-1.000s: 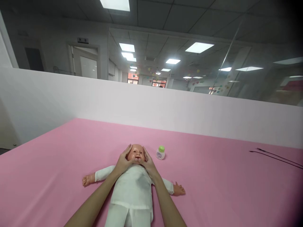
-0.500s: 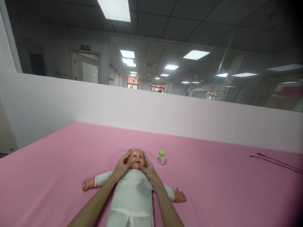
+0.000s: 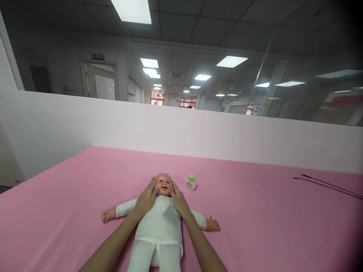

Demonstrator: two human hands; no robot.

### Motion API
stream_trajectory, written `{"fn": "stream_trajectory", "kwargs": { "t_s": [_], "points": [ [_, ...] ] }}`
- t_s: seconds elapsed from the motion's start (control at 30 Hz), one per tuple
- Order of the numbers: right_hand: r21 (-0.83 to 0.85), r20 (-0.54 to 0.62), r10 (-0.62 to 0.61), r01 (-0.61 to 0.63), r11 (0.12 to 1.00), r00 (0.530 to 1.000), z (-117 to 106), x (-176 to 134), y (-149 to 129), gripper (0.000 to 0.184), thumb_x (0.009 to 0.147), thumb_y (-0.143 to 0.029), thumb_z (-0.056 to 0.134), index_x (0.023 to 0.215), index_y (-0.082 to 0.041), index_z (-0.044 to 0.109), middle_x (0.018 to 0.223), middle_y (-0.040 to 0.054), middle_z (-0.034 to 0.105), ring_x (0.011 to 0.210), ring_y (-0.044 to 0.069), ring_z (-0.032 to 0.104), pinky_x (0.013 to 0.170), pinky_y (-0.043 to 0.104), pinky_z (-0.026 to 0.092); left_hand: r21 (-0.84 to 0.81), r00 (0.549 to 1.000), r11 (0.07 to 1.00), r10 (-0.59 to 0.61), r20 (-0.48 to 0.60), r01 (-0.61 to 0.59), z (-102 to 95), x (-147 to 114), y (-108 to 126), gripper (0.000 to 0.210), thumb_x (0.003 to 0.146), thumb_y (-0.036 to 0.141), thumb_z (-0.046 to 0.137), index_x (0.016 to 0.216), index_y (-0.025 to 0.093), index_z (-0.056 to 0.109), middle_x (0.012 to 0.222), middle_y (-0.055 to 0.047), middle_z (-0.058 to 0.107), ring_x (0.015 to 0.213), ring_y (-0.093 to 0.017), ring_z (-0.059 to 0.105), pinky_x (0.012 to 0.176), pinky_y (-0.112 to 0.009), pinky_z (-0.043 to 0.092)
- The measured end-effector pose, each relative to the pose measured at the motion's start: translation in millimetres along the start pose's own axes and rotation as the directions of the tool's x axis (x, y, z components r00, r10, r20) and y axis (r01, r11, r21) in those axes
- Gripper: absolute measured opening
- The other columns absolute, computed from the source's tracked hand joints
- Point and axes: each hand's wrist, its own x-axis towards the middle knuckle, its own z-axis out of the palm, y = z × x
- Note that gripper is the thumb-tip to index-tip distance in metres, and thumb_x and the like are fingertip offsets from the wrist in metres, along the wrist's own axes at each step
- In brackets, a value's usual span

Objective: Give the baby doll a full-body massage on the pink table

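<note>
A baby doll in white clothes lies on its back on the pink covered surface, both arms stretched out sideways. My left hand rests along one side of the doll's head, its fingers straight and flat against the cheek. Against the opposite cheek lies my right hand, with its fingers extended as well. The doll's face shows between my two hands. To the right of the head stands a small white bottle with a green cap, apart from my right hand.
Two thin dark rods or cords lie at the far right of the pink surface. A white low wall runs behind it, topped by a glass pane with a lit room beyond.
My thumbs have moved from beside the doll's mouth and chin outward to its cheeks, closer to the other fingers. The view has shifted slightly; the doll and bottle appear higher.
</note>
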Motion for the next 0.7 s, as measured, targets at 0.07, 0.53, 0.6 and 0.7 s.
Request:
{"fn": "stream_trajectory", "kwargs": {
  "t_s": [0.07, 0.53, 0.6, 0.7],
  "points": [
    [-0.297, 0.062, -0.012, 0.030, 0.954, 0.998, -13, -19, -5, 0.054, 0.089, -0.069, 0.057, 0.123, -0.029, 0.070, 0.127, 0.0090, 0.072, 0.125, 0.034, 0.060, 0.111, 0.049, 0.038, 0.264, 0.999, 0.964, -0.013, 0.030, 0.005, -9.9, -15, 1, 0.066, 0.102, 0.054, 0.036, 0.159, 0.021, 0.036, 0.165, -0.011, 0.034, 0.152, -0.031, 0.032, 0.123, -0.049, 0.027],
    [-0.739, 0.198, 0.248, -0.022, 0.673, 0.948, -161, -92, -40, 0.028, 0.064, -0.034, 0.076, 0.091, -0.025, 0.071, 0.122, 0.0102, 0.068, 0.109, 0.032, 0.061, 0.084, 0.035, 0.046, 0.633, 0.897, 0.733, -0.420, 0.135, 0.248, -145.0, -84, 10, 0.032, 0.074, 0.043, 0.065, 0.097, 0.022, 0.065, 0.108, -0.011, 0.072, 0.095, -0.033, 0.066, 0.072, -0.035, 0.044],
    [-0.721, 0.204, 0.241, -0.021, 0.693, 0.949, -167, -93, -41, 0.025, 0.061, -0.029, 0.075, 0.086, -0.025, 0.069, 0.102, 0.0054, 0.070, 0.090, 0.026, 0.062, 0.073, 0.032, 0.044, 0.633, 0.904, 0.725, -0.418, 0.090, 0.273, -154.3, -84, 10, 0.025, 0.073, 0.042, 0.065, 0.087, 0.022, 0.063, 0.095, -0.007, 0.071, 0.084, -0.028, 0.065, 0.066, -0.032, 0.040],
    [-0.675, 0.166, 0.190, -0.029, 0.737, 0.968, -167, -92, -43, 0.019, 0.064, -0.031, 0.075, 0.081, -0.024, 0.068, 0.087, 0.0020, 0.066, 0.077, 0.021, 0.056, 0.064, 0.029, 0.040, 0.490, 0.913, 0.817, -0.396, 0.096, 0.303, -161.5, -80, 7, 0.026, 0.074, 0.046, 0.067, 0.085, 0.022, 0.065, 0.078, -0.002, 0.066, 0.072, -0.024, 0.062, 0.061, -0.029, 0.038]
  ]
}}
